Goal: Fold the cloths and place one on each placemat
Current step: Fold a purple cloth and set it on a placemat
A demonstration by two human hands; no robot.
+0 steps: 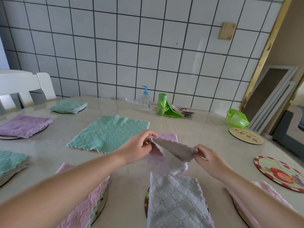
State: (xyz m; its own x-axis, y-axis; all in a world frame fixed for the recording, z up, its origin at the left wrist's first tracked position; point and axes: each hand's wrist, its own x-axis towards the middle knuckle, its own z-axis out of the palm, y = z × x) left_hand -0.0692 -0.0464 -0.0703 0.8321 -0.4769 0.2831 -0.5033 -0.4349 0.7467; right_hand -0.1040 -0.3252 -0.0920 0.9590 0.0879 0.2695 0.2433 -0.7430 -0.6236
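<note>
The scene is viewed from a single wide-angle camera worn on the head, directed forward and down across the table [197, 129] toward the tiled wall [148, 46]. Both forearms are seen close in the foreground.

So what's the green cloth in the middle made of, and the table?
The green cloth looks like soft fluffy microfibre: fuzzy quilted bumps and wavy stitched edges. The table seems polished stone, maybe marble, or a lookalike: pale, faintly veined and shiny with reflections.
</note>
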